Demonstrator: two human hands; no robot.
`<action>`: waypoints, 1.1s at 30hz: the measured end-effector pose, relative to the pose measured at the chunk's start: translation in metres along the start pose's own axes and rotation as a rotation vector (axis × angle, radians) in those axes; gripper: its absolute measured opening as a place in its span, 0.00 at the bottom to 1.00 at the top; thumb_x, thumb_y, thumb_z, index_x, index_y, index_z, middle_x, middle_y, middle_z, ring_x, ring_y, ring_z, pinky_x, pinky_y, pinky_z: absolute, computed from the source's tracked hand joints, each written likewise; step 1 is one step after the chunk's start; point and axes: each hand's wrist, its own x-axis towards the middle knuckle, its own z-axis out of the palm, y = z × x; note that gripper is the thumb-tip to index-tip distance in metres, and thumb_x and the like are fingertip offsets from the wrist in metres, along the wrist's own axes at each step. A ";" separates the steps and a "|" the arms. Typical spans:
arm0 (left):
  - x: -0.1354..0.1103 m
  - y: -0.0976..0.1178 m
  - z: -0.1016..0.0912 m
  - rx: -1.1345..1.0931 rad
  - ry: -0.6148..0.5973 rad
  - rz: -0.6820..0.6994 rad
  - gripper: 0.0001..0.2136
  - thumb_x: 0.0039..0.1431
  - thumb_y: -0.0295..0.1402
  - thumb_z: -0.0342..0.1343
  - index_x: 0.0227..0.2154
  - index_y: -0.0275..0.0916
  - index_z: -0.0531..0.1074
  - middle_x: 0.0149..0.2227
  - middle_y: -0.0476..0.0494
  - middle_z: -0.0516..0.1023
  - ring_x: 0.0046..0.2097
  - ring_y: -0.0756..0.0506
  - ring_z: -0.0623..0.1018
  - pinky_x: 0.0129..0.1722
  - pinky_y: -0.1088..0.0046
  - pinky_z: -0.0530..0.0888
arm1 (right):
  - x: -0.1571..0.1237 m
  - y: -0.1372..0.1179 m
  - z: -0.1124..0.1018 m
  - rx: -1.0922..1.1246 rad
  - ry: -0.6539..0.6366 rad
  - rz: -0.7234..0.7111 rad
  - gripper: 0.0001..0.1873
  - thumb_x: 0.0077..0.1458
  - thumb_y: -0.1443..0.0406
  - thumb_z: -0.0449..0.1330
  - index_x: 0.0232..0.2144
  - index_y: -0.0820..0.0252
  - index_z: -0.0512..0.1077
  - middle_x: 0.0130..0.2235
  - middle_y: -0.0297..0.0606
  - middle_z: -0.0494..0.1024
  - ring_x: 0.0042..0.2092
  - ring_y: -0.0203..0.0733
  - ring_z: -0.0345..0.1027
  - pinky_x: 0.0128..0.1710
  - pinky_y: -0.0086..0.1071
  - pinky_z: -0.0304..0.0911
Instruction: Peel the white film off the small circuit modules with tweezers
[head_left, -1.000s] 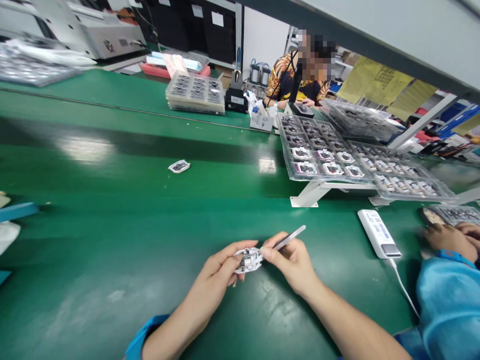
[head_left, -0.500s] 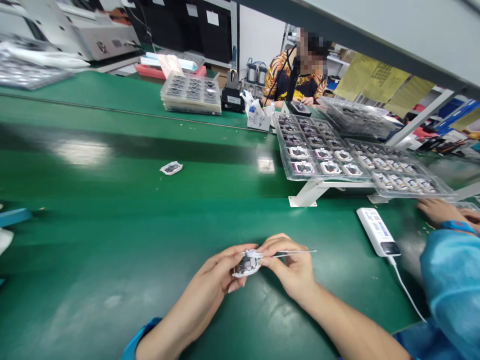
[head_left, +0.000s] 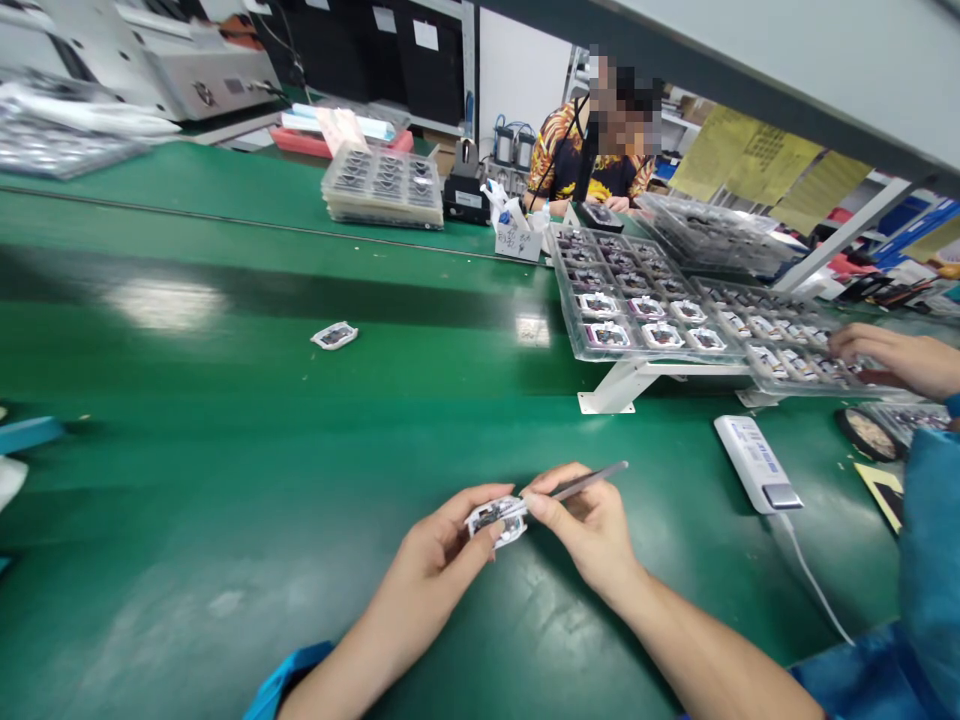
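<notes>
My left hand (head_left: 442, 552) pinches a small white module with a circuit board (head_left: 495, 518) just above the green belt. My right hand (head_left: 589, 530) grips metal tweezers (head_left: 589, 481), their tip resting on the module's right edge. Both hands are closed. Another white module (head_left: 334, 335) lies alone on the belt to the far left.
Clear trays of similar modules (head_left: 637, 300) rest on a white stand at the right, where a co-worker's hand (head_left: 892, 355) reaches. A white power bank (head_left: 757, 462) with a cable lies nearby. A stack of trays (head_left: 384, 185) stands at the back. Another person sits across the belt.
The loose module on the belt has drifted left. My tweezers have tilted up again on the held module. The co-worker's hand has risen from the table to the trays.
</notes>
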 end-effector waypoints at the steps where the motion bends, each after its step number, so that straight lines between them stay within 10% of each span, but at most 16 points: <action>1: -0.001 0.000 0.000 0.017 -0.001 0.013 0.17 0.52 0.42 0.60 0.42 0.40 0.77 0.30 0.48 0.79 0.29 0.47 0.71 0.29 0.72 0.68 | 0.000 -0.001 0.000 0.004 0.000 0.015 0.11 0.47 0.58 0.73 0.28 0.57 0.78 0.29 0.35 0.84 0.32 0.40 0.78 0.35 0.33 0.73; 33: 0.000 -0.011 0.004 -0.077 0.101 -0.079 0.21 0.52 0.46 0.61 0.44 0.37 0.76 0.30 0.47 0.78 0.29 0.47 0.70 0.27 0.72 0.65 | -0.005 0.001 0.001 -0.183 -0.002 -0.111 0.02 0.53 0.66 0.69 0.30 0.56 0.79 0.31 0.37 0.85 0.33 0.42 0.80 0.36 0.33 0.73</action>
